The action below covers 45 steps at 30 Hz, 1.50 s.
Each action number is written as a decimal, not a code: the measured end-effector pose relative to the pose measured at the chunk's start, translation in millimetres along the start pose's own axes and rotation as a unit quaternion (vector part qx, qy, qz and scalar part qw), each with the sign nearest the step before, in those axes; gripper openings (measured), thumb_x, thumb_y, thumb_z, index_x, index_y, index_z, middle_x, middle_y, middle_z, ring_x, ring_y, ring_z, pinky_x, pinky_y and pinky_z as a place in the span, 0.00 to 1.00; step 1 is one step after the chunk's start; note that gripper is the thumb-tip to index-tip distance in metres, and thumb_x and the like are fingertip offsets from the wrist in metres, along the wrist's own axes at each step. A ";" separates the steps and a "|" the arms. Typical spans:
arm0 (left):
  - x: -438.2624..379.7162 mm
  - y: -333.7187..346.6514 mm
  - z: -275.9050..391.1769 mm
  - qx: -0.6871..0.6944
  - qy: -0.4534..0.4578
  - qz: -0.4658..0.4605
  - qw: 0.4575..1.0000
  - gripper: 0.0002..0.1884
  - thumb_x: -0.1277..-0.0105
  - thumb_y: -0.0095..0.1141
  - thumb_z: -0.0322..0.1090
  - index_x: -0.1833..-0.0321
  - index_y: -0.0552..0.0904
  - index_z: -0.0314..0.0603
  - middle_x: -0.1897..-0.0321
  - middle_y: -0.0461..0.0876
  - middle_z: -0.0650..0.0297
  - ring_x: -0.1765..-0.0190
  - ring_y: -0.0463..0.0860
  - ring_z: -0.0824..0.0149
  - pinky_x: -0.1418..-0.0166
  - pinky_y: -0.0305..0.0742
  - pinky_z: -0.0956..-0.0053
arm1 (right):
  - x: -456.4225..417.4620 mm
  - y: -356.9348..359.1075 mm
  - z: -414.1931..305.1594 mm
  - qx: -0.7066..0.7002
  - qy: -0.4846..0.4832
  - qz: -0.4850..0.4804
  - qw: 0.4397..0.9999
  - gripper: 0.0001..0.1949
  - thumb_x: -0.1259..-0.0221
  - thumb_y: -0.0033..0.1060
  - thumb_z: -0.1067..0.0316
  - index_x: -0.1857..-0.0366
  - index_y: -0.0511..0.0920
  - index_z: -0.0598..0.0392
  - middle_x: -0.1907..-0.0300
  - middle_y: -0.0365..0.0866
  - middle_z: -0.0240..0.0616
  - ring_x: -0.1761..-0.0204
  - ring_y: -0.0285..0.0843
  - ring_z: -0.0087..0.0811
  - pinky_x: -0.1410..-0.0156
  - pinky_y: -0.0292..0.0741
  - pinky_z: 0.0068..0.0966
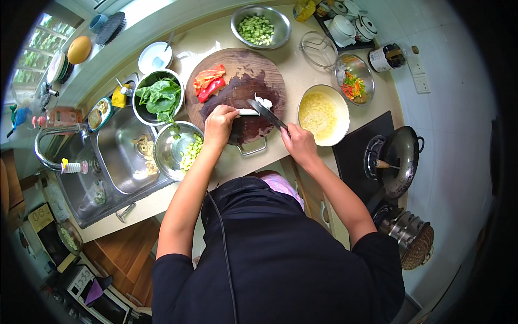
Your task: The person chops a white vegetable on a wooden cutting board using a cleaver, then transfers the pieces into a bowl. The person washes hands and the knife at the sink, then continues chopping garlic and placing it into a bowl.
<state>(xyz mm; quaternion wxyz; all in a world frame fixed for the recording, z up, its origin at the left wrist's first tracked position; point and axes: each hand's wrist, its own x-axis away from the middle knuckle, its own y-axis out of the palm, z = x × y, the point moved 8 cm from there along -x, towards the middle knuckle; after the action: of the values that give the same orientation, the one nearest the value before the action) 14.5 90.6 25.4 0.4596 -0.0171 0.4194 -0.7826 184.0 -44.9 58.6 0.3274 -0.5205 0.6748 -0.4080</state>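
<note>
On the round wooden cutting board [243, 60], my left hand [219, 123] holds a long white vegetable piece [248, 112] by its left end. My right hand [300, 142] grips a kitchen knife [270, 116], whose dark blade lies at the right end of that piece. Thin white slices [263, 101] sit just beyond the blade. Red pepper pieces [210, 83] rest on the board's upper left part. A metal bowl with chopped green pieces [191, 153] stands beside my left forearm. The knife's handle is mostly hidden in my right hand.
Leafy greens fill a bowl [158, 97] left of the board. Diced green vegetable is in a steel bowl [256, 30] behind it. To the right stand a pot of yellowish liquid [323, 115], a bowl of pepper strips [353, 86] and a wok [400, 162]. The sink [123, 150] is at left.
</note>
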 end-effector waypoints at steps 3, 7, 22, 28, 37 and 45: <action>0.4 0.9 -8.1 -0.017 -0.001 -0.020 1.000 0.06 0.44 0.61 0.26 0.65 0.88 0.40 0.66 0.85 0.60 0.60 0.84 0.59 0.56 0.80 0.68 | 2.7 -0.4 -4.2 0.011 -0.024 0.002 1.000 0.08 0.37 0.57 0.67 0.71 0.72 0.57 0.73 0.78 0.48 0.73 0.79 0.51 0.69 0.75 0.43; 1.5 3.8 -10.4 -0.024 0.003 -0.024 0.999 0.06 0.44 0.60 0.25 0.66 0.88 0.41 0.67 0.85 0.60 0.60 0.84 0.59 0.56 0.80 0.67 | 4.3 1.5 -4.8 0.009 -0.032 -0.001 0.999 0.08 0.37 0.57 0.67 0.71 0.72 0.58 0.74 0.78 0.48 0.73 0.79 0.51 0.68 0.75 0.43; 3.1 8.3 -12.1 -0.049 0.006 -0.024 0.999 0.06 0.46 0.58 0.25 0.68 0.87 0.42 0.68 0.84 0.61 0.61 0.83 0.59 0.56 0.80 0.67 | -9.9 21.9 6.6 -0.017 -0.010 0.007 1.000 0.09 0.37 0.57 0.68 0.72 0.71 0.58 0.74 0.78 0.50 0.74 0.78 0.52 0.70 0.74 0.43; 3.2 8.0 -12.7 -0.050 -0.002 -0.023 0.998 0.06 0.46 0.58 0.25 0.68 0.87 0.42 0.68 0.84 0.61 0.61 0.83 0.59 0.56 0.79 0.66 | -3.0 4.4 -11.7 -0.005 -0.044 -0.001 0.999 0.08 0.37 0.57 0.68 0.72 0.71 0.57 0.74 0.78 0.49 0.74 0.78 0.51 0.70 0.74 0.42; 3.5 7.8 -11.6 -0.042 0.005 -0.019 0.999 0.06 0.46 0.58 0.25 0.68 0.87 0.42 0.69 0.84 0.61 0.61 0.83 0.59 0.56 0.79 0.67 | -15.2 24.9 -15.8 0.043 -0.054 0.001 0.998 0.08 0.37 0.56 0.67 0.72 0.71 0.57 0.74 0.78 0.48 0.73 0.79 0.50 0.70 0.75 0.42; 4.2 8.3 -15.0 -0.046 -0.008 -0.015 0.999 0.07 0.46 0.58 0.25 0.69 0.88 0.43 0.68 0.84 0.61 0.61 0.83 0.59 0.56 0.79 0.67 | -8.3 6.3 -12.0 -0.005 -0.043 -0.017 0.999 0.07 0.38 0.57 0.68 0.70 0.72 0.57 0.72 0.79 0.49 0.72 0.79 0.51 0.68 0.75 0.42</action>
<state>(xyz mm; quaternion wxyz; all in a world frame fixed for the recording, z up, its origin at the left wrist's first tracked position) 11.8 95.3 8.6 0.4497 -0.0503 0.4510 -0.7693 172.8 -33.5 58.5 0.3470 -0.5502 0.6533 -0.3875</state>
